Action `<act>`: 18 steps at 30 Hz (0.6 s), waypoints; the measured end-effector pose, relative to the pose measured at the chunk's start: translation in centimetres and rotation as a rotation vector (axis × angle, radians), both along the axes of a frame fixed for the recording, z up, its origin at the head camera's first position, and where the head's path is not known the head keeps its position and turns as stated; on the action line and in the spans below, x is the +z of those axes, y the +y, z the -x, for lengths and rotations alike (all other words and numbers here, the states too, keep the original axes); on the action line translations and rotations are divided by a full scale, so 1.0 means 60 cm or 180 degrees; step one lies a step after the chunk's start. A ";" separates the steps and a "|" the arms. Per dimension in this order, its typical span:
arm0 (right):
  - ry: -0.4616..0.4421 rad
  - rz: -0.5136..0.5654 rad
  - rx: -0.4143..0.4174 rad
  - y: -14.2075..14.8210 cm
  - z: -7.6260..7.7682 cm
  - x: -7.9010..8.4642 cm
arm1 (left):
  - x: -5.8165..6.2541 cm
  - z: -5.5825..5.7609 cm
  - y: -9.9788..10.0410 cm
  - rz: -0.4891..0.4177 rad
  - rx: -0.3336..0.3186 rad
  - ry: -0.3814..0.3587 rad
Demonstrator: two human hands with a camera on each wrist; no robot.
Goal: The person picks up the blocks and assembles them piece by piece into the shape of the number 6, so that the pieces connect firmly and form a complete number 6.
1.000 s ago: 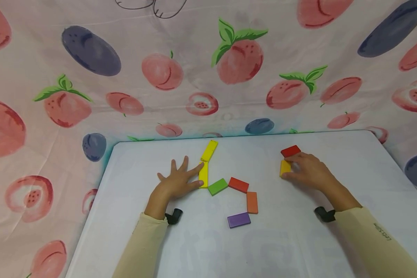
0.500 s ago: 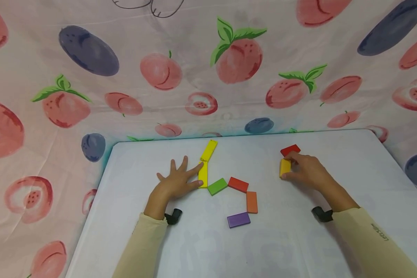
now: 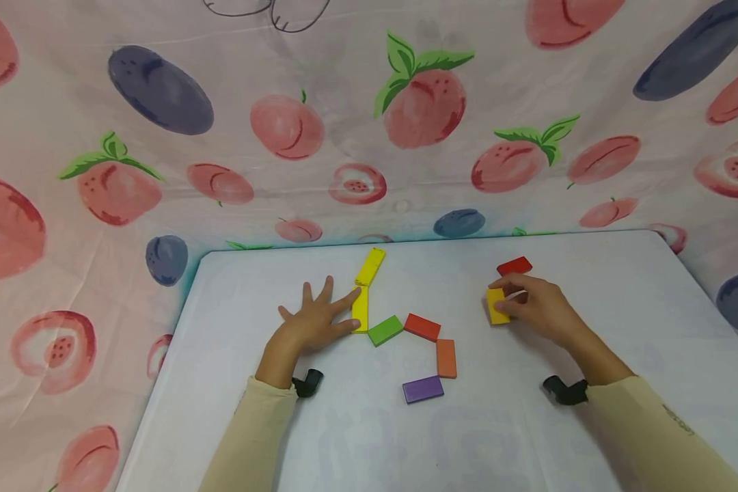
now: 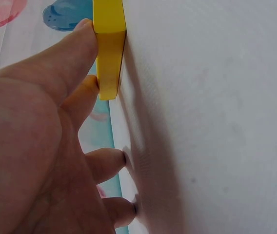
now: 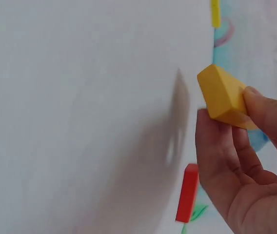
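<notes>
With fingers spread wide, my left hand (image 3: pixel 312 322) lies over the board and touches the near yellow block (image 3: pixel 361 309) with thumb and index finger. In the left wrist view the thumb and index fingertips (image 4: pixel 86 28) meet one side of this block. My right hand (image 3: pixel 541 305) pinches another block, a deeper yellow one (image 5: pixel 224 97), between thumb and fingers. The right wrist view has it lifted over the white surface, tilted, its shadow falling on the board. Just beyond that hand lies a red block (image 3: pixel 514 266).
A second yellow block (image 3: pixel 370 266) continues the near one toward the back edge. Curving from it are a green block (image 3: pixel 385 331), a red block (image 3: pixel 422 326), an orange block (image 3: pixel 446 359) and a purple block (image 3: pixel 423 389). Fruit-printed cloth (image 3: pixel 400 198) rises behind the white board (image 3: pixel 344 437).
My right hand has picked up the deeper yellow block from beside the red one and moved it slightly left and nearer, turning it. The left hand has stayed in place.
</notes>
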State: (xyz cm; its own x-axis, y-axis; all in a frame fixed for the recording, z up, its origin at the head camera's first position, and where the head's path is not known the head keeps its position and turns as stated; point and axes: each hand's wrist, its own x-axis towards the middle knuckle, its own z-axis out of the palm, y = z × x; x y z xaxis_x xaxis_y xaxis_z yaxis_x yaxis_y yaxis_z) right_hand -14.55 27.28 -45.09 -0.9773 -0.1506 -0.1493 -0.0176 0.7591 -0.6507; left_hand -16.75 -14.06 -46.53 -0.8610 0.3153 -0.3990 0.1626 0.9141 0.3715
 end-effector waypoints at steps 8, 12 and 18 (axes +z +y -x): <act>-0.0440 0.0534 0.0083 -0.029 -0.015 0.026 | 0.000 -0.001 0.000 0.0000 0.0014 0.0007; -0.0552 0.0635 0.0147 -0.042 -0.020 0.033 | 0.000 0.000 0.000 0.0009 0.0011 0.0001; -0.0601 0.0762 0.0262 -0.059 -0.025 0.038 | 0.000 0.000 0.001 0.0021 -0.0001 0.0007</act>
